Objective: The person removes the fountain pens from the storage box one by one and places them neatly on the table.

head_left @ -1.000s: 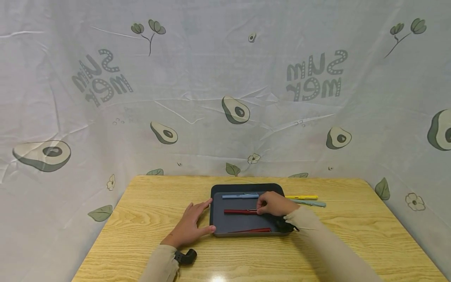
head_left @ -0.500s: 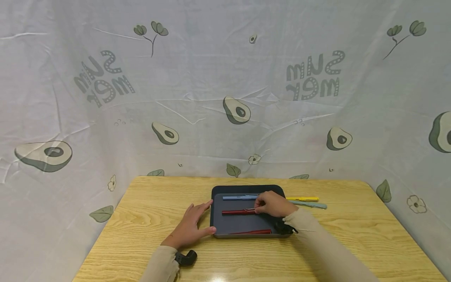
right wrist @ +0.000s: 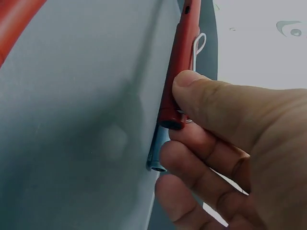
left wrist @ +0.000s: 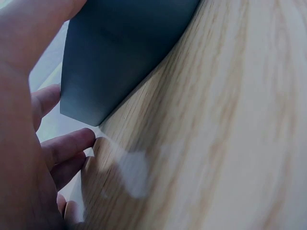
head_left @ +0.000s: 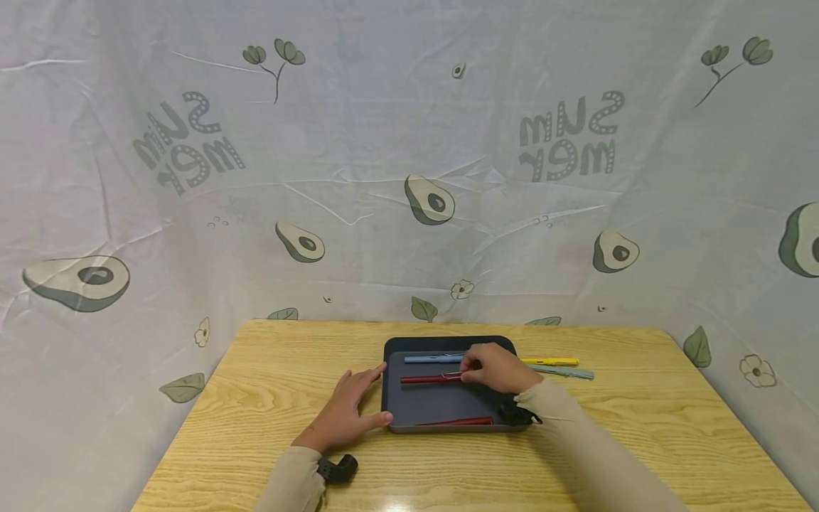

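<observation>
A dark grey tray (head_left: 441, 407) lies on the wooden table. My right hand (head_left: 495, 367) pinches a dark red pen (head_left: 425, 379) by its clip end, thumb against fingers, over the tray. In the right wrist view the thumb lies along the cap beside its wire clip, and the end of a blue pen (right wrist: 157, 158) shows behind it. That blue pen lies along the tray's far side. Another red pen (head_left: 470, 421) lies by the near wall. My left hand (head_left: 348, 412) has its fingers and thumb spread at the tray's left wall.
Right of the tray, a yellow pen (head_left: 550, 361) and a pale green pen (head_left: 566, 372) lie on the table (head_left: 269, 384), partly hidden by the right hand. A patterned curtain (head_left: 358, 142) hangs behind the table's back edge. Each wrist wears a black band.
My right hand has moved the red pen slightly left and farther back, closer to the blue pen. The left hand has stayed at the tray's left side.
</observation>
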Motion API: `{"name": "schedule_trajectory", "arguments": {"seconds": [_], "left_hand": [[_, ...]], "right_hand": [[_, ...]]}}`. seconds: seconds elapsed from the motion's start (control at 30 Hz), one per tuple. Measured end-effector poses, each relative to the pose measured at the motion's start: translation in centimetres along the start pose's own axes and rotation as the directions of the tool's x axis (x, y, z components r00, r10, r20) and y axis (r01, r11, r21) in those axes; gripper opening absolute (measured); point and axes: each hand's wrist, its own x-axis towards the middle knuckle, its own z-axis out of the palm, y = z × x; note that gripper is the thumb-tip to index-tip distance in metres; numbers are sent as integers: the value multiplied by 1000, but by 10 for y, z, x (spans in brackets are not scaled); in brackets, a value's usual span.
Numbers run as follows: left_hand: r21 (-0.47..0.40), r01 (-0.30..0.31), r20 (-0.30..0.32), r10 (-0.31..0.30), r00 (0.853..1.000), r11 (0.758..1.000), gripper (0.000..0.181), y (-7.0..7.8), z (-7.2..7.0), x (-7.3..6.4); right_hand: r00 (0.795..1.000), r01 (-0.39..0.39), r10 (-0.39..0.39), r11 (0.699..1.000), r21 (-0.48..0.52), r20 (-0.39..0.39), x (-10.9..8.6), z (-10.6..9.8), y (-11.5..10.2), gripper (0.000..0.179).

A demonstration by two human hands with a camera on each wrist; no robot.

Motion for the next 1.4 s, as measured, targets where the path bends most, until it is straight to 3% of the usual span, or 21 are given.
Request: {"name": "schedule_trajectory", "arguments": {"seconds": [0.5,0.87,1.4], "left_hand": [[6,-11,-4,11,1000,1000,89,0,-1,0],[17,17,13,-17,1000,1000,91,2,-2,0],[10,15,7,-15,1000,1000,91,-1,0,0]], "right_hand": [[996,49,-51,998,-32,-79,-6,-7,-1,3],[993,36,-41,998,-45,-109,-14,-12,-2,6],[976,34,-38,999,-24,-217,-29,-19,10,8]]}}
